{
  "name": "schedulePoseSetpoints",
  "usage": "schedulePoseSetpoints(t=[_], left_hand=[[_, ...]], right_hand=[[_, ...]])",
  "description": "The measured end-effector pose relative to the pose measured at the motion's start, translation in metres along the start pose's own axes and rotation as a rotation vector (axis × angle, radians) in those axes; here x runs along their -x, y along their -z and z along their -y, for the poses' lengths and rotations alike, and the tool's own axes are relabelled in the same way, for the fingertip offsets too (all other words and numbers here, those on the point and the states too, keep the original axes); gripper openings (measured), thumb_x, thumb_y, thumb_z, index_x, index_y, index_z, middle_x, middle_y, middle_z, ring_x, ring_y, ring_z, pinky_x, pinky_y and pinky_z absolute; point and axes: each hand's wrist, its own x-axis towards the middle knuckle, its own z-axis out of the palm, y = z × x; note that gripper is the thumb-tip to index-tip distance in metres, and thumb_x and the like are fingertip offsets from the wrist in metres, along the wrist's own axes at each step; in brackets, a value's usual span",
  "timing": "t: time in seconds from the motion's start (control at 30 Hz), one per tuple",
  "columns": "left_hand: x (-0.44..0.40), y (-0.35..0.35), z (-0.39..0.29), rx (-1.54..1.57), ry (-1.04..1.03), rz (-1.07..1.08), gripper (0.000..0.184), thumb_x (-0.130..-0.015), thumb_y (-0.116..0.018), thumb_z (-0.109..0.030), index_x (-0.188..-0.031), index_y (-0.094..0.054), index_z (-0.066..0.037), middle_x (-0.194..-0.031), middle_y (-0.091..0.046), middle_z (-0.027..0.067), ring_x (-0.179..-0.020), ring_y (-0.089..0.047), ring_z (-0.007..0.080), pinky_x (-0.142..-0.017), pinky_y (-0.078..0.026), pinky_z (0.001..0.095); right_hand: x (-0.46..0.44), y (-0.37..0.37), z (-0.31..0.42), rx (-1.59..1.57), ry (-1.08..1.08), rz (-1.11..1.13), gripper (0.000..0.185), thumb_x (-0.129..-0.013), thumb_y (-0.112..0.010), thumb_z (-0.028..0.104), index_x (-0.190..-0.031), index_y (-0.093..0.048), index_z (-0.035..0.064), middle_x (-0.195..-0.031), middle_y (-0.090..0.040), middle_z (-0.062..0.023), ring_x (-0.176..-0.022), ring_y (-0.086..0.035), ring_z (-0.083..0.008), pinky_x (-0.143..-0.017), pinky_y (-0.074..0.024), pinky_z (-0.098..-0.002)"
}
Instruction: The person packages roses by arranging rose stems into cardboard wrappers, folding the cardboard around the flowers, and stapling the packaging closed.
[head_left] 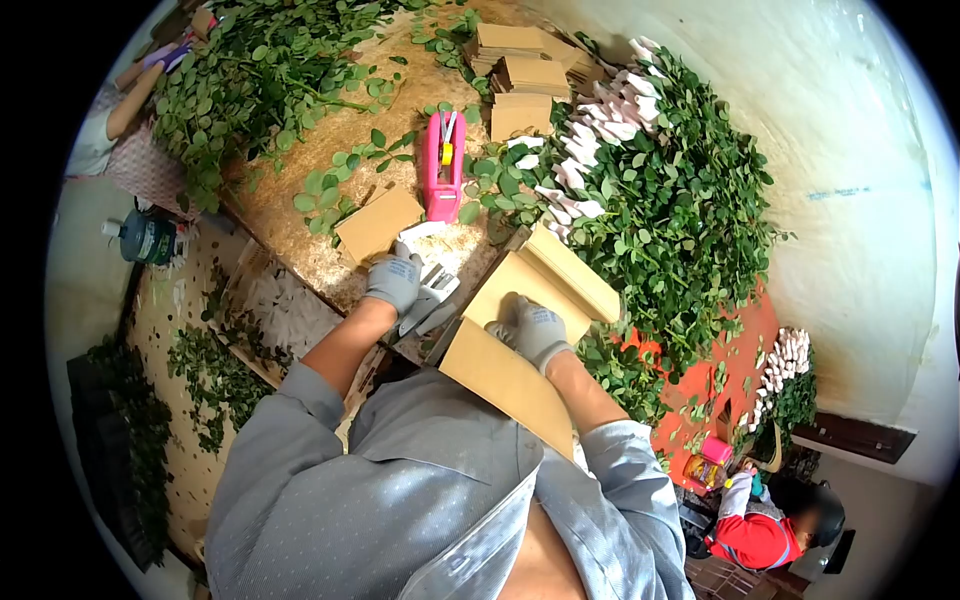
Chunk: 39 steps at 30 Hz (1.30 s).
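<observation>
My left hand [396, 282], in a grey glove, is at the table's near edge. Its fingers are closed at a white and grey tool [436, 288] with a metal part; its exact kind is unclear. My right hand [537, 330], gloved too, presses on the inner face of a folded cardboard piece [510, 375], its fingers apart. The cardboard lies against my front, with raised flaps at its far right side. Beyond my left hand lies a flat cardboard piece [379, 226]. A pink tape dispenser [443, 170] with a yellow core stands past it.
Stacked cardboard [525, 75] sits at the back. Leafy stems with white-wrapped heads [660, 190] are heaped at right, more loose leafy stems [270, 70] at far left. Another person [760, 535] in red is at lower right; a co-worker's arm [130, 105] shows at upper left.
</observation>
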Motion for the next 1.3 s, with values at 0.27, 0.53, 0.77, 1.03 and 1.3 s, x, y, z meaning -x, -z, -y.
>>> schedulePoseSetpoints(t=[0.27, 0.53, 0.77, 1.03, 1.3], left_hand=[[-0.009, 0.008, -0.003, 0.021, -0.084, -0.098, 0.035, -0.09, -0.056, -0.011, -0.124, -0.058, -0.003, -0.128, -0.059, 0.023, -0.101, -0.07, 0.039, -0.086, -0.056, 0.0495], [-0.037, 0.024, -0.022, 0.017, -0.016, -0.104, 0.035, -0.093, -0.055, -0.01, -0.124, -0.064, 0.002, -0.122, -0.067, 0.0249, -0.111, -0.068, 0.0358, -0.091, -0.057, 0.0434], [-0.006, 0.043, -0.017, 0.152, -0.055, 0.007, 0.026, -0.086, -0.064, -0.011, -0.11, -0.073, -0.007, -0.118, -0.066, 0.0203, -0.109, -0.067, 0.0368, -0.093, -0.054, 0.0462], [0.066, 0.034, -0.012, 0.538, -0.341, 0.275, 0.039, -0.083, -0.069, -0.02, -0.119, -0.07, -0.004, -0.121, -0.065, 0.0194, -0.115, -0.063, 0.0373, -0.099, -0.05, 0.0423], [0.073, 0.0, -0.031, 0.421, -0.298, 0.088, 0.079, -0.08, -0.075, -0.049, -0.139, -0.057, 0.0, -0.153, -0.046, 0.0247, -0.136, -0.053, 0.0395, -0.113, -0.042, 0.0437]], right_hand=[[0.001, -0.001, -0.003, -0.001, -0.002, -0.012, 0.055, -0.088, -0.072, 0.056, -0.11, -0.063, 0.0059, -0.108, -0.072, -0.0209, -0.105, -0.068, -0.0405, -0.092, -0.0518, -0.0474], [0.003, 0.011, 0.005, -0.039, -0.04, 0.083, 0.063, -0.091, -0.068, 0.052, -0.124, -0.062, -0.0007, -0.112, -0.072, -0.0238, -0.109, -0.067, -0.042, -0.096, -0.0516, -0.0444], [0.006, 0.006, 0.005, -0.048, -0.018, -0.018, 0.056, -0.088, -0.073, 0.053, -0.115, -0.063, 0.0052, -0.109, -0.072, -0.0211, -0.105, -0.068, -0.0413, -0.093, -0.0518, -0.0468], [0.002, 0.0, -0.001, -0.037, 0.01, -0.013, 0.057, -0.088, -0.071, 0.053, -0.116, -0.063, 0.005, -0.11, -0.072, -0.0213, -0.105, -0.068, -0.0411, -0.092, -0.0522, -0.047], [0.004, 0.016, 0.008, -0.043, -0.064, 0.115, 0.073, -0.092, -0.067, 0.057, -0.138, -0.056, 0.0008, -0.123, -0.069, -0.0251, -0.116, -0.065, -0.0425, -0.1, -0.0498, -0.0447]])
